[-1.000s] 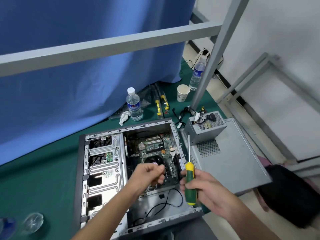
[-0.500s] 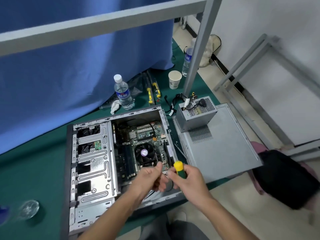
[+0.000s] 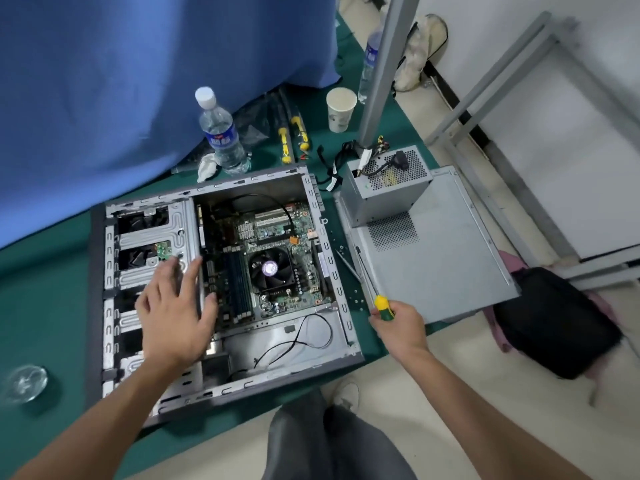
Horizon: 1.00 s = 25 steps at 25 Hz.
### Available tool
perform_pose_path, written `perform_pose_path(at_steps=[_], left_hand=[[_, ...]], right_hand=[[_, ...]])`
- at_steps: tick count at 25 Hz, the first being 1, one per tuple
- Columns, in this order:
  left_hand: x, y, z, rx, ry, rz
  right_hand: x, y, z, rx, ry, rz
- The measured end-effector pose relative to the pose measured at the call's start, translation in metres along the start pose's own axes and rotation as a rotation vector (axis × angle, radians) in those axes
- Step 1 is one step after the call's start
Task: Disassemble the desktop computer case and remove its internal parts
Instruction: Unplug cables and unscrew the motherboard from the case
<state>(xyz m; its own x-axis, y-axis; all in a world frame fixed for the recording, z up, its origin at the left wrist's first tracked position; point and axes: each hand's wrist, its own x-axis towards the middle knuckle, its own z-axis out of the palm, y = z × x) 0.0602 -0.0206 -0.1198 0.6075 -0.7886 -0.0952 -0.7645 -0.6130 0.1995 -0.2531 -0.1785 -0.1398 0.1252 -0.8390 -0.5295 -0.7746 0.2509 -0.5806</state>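
- A green-covered counter (image 3: 45, 306) carries the open grey metal desktop computer case (image 3: 221, 386), laid on its side so its green motherboard (image 3: 277, 237) faces up within reach.
- The flat grey steel side panel (image 3: 446, 268), already off, lies right of the case, serving as a rest for the removed perforated silver power supply box (image 3: 384, 188).
- The left hand (image 3: 175, 306), fingers spread and holding nothing, hovers over the silver drive cage (image 3: 138, 244), seemingly to steady it.
- The right hand (image 3: 401, 323) wraps its grip round a green-and-yellow-handled screwdriver (image 3: 375, 296), tip pointed away over the panel's edge.
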Motion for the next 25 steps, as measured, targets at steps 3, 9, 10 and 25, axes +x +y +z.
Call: perform_pose_path(at_steps=[3, 9, 10, 25], left_hand=[[0.0, -0.001, 0.001, 0.021, 0.018, 0.002], [0.001, 0.0, 0.002, 0.007, 0.04, 0.01], [0.001, 0.0, 0.002, 0.006, 0.043, 0.016], [0.0, -0.001, 0.0, 0.015, 0.039, 0.009]], right_hand=[[0.013, 0.006, 0.018, -0.11, 0.009, 0.009], [0.023, 0.013, 0.038, -0.255, 0.082, 0.06], [0.022, 0.013, 0.038, -0.266, 0.085, 0.057], [-0.028, -0.054, -0.041, 0.614, -0.168, -0.299]])
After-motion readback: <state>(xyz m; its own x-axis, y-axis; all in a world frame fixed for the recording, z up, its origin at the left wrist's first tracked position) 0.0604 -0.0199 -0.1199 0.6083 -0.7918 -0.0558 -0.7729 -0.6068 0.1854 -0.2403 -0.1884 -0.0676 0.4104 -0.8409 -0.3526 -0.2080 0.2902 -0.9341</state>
